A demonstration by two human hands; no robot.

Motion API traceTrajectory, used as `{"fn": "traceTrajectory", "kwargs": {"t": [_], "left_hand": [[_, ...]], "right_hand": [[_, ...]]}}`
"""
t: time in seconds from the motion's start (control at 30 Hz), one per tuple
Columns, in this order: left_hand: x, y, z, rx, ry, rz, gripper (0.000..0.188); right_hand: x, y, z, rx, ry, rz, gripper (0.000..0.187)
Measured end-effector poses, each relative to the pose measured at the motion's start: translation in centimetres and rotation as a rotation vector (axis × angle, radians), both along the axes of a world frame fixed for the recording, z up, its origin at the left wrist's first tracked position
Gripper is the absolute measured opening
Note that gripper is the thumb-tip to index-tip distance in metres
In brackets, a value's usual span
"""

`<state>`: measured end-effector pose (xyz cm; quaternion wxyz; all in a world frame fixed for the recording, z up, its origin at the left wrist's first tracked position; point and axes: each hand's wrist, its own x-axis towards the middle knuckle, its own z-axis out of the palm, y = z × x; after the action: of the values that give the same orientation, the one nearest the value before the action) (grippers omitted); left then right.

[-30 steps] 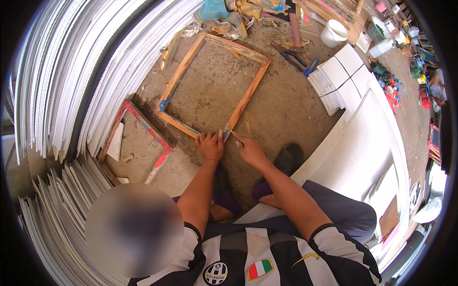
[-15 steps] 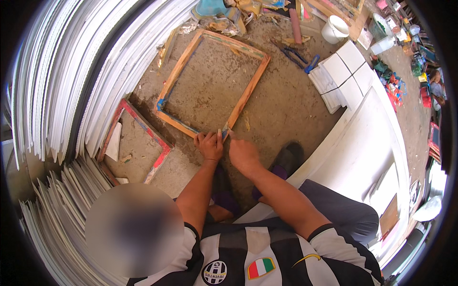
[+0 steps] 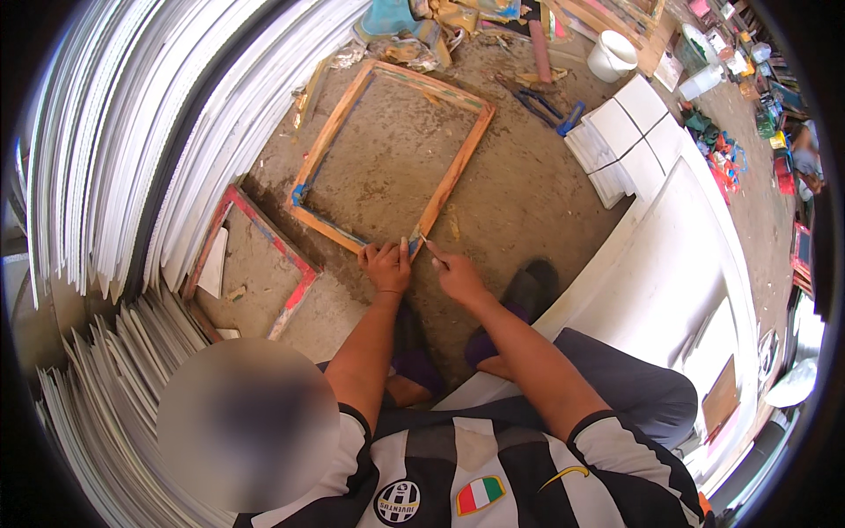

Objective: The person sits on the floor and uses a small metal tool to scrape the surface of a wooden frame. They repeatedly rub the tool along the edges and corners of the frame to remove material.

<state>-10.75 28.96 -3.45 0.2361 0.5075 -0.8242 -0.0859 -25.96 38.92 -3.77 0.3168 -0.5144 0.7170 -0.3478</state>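
A rectangular wooden frame (image 3: 453, 180) lies on the dirty floor in front of me, its bars smeared with orange, blue and green paint. My left hand (image 3: 387, 267) is closed over the near bar by the near corner, with the thumb lying along the wood. Beside that corner, my right hand (image 3: 459, 275) is closed round a small thin tool (image 3: 424, 238) whose tip points at the joint. Most of the tool is hidden in the fingers, so I cannot tell its kind.
Left of the frame lies a red-painted frame (image 3: 273, 232), next to tall stacks of white sheets (image 3: 101, 150). Blue-handled pliers (image 3: 547, 113), bundled white sheets (image 3: 623, 130) and a white bucket (image 3: 612, 55) are at the far right. A large white panel (image 3: 656, 251) curves along my right.
My right hand has drawn back a little to the right from the corner, and the thin tool now shows. My left hand stays on the near bar.
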Motion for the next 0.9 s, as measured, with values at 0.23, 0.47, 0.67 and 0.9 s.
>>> {"fn": "traceTrajectory", "kwargs": {"t": [0.23, 0.47, 0.67, 0.9], "left_hand": [[0.5, 0.4, 1.0, 0.066, -0.032, 0.030, 0.034], [0.7, 0.4, 0.5, 0.033, -0.033, 0.032, 0.034], [0.7, 0.1, 0.3, -0.032, 0.000, 0.013, 0.031], [-2.1, 0.6, -1.0, -0.032, -0.026, 0.039, 0.034]], "right_hand": [[-1.9, -1.3, 3.2, 0.415, -0.571, -0.045, 0.043], [-2.3, -1.6, 3.4, 0.529, -0.973, -0.095, 0.043], [-3.0, -0.2, 5.0, 0.598, -1.749, -0.195, 0.051], [-3.8, -0.3, 6.4, 0.440, -0.603, -0.049, 0.041]]}}
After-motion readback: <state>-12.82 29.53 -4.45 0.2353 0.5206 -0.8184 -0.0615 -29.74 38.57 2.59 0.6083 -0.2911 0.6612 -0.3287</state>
